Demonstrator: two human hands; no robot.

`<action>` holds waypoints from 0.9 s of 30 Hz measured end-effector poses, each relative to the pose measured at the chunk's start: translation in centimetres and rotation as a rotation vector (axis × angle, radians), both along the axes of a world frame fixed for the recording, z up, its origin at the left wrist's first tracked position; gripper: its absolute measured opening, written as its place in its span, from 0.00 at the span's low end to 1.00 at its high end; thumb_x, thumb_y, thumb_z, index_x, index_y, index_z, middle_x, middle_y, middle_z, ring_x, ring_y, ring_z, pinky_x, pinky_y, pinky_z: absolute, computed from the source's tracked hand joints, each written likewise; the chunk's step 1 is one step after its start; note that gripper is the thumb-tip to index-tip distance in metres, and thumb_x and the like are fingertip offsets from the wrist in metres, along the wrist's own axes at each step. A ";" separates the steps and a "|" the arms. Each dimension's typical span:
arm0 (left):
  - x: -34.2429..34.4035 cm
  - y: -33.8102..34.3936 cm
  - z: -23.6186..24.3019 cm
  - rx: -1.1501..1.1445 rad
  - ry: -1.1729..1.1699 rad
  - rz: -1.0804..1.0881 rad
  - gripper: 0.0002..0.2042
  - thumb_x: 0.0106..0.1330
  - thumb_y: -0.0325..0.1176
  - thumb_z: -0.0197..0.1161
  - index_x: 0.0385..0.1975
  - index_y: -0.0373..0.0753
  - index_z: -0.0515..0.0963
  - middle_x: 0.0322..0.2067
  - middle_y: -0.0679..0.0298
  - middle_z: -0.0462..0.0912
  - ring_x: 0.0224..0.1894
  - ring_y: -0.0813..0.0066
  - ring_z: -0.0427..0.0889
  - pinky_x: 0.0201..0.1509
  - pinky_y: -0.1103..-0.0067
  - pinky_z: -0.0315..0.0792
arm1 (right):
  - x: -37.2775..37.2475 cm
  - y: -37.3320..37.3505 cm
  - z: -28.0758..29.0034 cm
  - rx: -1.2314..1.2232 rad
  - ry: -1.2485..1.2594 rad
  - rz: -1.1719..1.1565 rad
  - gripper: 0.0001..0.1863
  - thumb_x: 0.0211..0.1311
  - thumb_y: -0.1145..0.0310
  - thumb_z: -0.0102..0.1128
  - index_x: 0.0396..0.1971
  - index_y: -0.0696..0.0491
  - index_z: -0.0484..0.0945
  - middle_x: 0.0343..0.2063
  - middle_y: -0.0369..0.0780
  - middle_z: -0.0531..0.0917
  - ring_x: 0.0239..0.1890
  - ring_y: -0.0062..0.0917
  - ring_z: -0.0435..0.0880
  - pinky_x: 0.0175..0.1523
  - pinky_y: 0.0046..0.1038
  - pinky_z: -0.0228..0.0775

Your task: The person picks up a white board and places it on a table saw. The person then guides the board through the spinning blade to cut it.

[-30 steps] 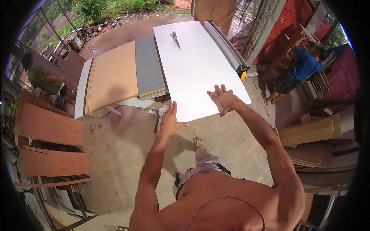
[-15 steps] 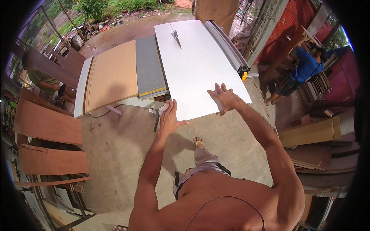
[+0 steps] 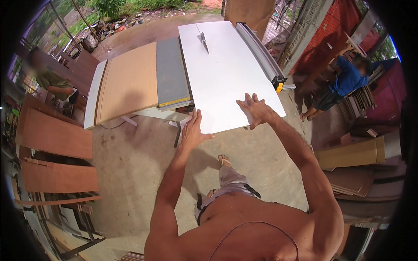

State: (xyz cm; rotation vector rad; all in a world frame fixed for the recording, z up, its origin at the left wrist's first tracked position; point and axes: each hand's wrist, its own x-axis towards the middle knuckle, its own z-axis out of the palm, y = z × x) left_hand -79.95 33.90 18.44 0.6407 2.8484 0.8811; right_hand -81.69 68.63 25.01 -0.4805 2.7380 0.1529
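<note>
A white panel (image 3: 226,74) lies on a table saw, slit from its far edge to the upright grey blade (image 3: 204,43). My left hand (image 3: 194,128) holds its near left corner, fingers along the side and thumb at the near edge. My right hand (image 3: 257,111) lies spread on the panel's top near the front edge, fingers apart. A metal fence (image 3: 257,52) with a yellow-and-black end runs along the right side. Left of the panel are a grey table top (image 3: 172,69) and a tan board (image 3: 128,78).
Stacked brown panels (image 3: 56,135) stand at left, more boards (image 3: 348,152) at right. A person (image 3: 54,82) is at far left, another in blue (image 3: 348,78) at far right. Concrete floor (image 3: 126,182) surrounds my feet; a pillar (image 3: 305,30) rises behind the fence.
The white panel and both my hands have edged slightly forward, away from me. The view has shifted a little. The person at left has moved their arm lower.
</note>
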 end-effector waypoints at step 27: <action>-2.3 0.2 0.1 -0.029 0.019 0.010 0.69 0.43 0.53 0.90 0.80 0.24 0.52 0.82 0.36 0.50 0.80 0.44 0.65 0.79 0.57 0.68 | -2.3 0.2 -0.5 0.042 0.018 -0.007 0.80 0.27 0.52 0.90 0.86 0.32 0.48 0.81 0.63 0.50 0.79 0.75 0.54 0.69 0.73 0.67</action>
